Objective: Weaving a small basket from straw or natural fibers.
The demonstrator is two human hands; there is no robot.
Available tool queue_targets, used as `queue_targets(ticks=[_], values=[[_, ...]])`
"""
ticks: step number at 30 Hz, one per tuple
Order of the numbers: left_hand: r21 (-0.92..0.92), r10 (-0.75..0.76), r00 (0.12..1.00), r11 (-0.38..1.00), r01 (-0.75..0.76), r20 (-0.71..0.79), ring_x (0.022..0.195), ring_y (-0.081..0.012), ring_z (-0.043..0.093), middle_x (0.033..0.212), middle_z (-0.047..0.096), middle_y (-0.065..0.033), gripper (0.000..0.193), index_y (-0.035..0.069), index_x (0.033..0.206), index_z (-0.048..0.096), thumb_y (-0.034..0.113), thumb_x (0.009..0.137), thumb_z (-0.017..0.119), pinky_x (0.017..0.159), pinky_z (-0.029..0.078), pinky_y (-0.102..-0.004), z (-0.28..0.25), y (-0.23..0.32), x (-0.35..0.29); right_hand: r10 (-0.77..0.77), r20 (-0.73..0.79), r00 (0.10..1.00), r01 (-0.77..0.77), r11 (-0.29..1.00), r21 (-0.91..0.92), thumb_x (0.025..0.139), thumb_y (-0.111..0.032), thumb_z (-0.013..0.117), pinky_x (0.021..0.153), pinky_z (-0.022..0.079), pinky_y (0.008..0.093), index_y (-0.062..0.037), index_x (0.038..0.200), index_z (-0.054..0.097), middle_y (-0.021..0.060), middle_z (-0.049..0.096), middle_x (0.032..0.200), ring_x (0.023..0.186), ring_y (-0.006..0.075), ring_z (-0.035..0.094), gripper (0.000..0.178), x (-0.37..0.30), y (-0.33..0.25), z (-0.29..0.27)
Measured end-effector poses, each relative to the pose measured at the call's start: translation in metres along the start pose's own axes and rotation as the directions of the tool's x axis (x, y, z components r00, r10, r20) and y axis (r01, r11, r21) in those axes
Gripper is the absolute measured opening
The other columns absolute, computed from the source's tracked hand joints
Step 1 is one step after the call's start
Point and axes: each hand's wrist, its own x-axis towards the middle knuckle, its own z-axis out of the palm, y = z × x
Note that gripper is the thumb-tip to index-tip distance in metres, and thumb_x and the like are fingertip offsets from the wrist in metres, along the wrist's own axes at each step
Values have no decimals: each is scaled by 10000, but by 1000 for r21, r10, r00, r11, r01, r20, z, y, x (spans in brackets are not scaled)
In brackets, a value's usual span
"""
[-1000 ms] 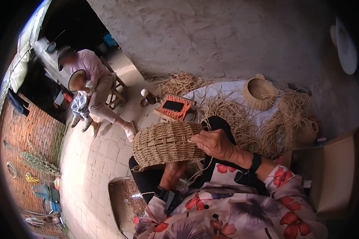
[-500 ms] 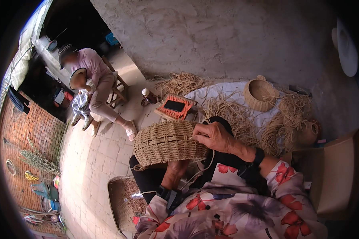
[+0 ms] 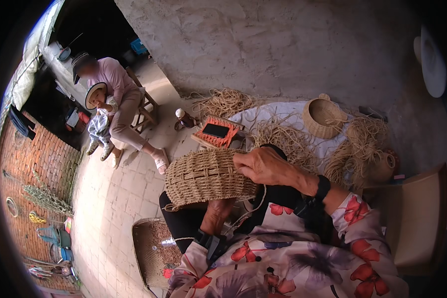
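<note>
Straw-coloured basket (image 3: 206, 181): held over the knees (image 3: 178, 219), its outer wall facing up to view; an open band runs across the weave.
Left hand (image 3: 218, 211): reaches under the basket from below, fingers out of sight behind the wall; I cannot tell whether its grip is wide or narrow.
Right hand (image 3: 263, 166): narrow grip, thumb and fingers closed on the basket's right end; a strand may be pinched there too, but the knuckles cover the spot.
Cord (image 3: 246, 213): hangs loose from below the right end, curving down between the forearms.
Open band: a hard or uneven pull by the right hand could spread this gap or draw the wall out of round.
Support: the left hand seems to bear most of the weight, so if it slackened, the basket could tip or twist onto the knees.
Snag: the cord could catch on the left wristband (image 3: 214, 247), and a tug would then loosen the weave.
Straw heap (image 3: 293, 144): lies on a white cloth (image 3: 290, 108) beyond the right hand; stray strands could tangle with the cord if they met.
Stool (image 3: 208, 143): orange webbing with a phone (image 3: 216, 130) on top, near the basket's far side; a wide swing could knock it.
Bowl (image 3: 324, 130): woven, on the cloth, well apart from both hands.
</note>
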Motion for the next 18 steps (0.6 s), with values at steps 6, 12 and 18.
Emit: queue_targets(ticks=[6,12,18], values=[[-15,-1,1000,1000,1,3,1111,-210,520,1216,555,-56,507,74,1256,493,396,880,606,987,416,-383,0,-1,3,20,3,1000,-20,1000,-3,749,-113,581,571,448,434,-36,766,540,147,581,643,610,364,592,89,10,3,4],[17,26,1000,1000,-25,-17,1125,-210,513,1231,544,-56,490,75,1274,476,348,891,610,988,416,-389,0,-2,4,-80,1,997,79,979,-186,737,-96,567,582,458,455,-24,755,536,153,585,646,631,370,600,81,15,-3,6],[36,82,996,996,-83,25,1094,-213,525,1201,549,-72,446,64,1256,487,288,893,620,970,432,-383,-13,-5,2,-77,-54,996,80,996,48,737,-81,580,557,450,437,-9,743,531,164,574,629,576,366,572,87,14,10,13]])
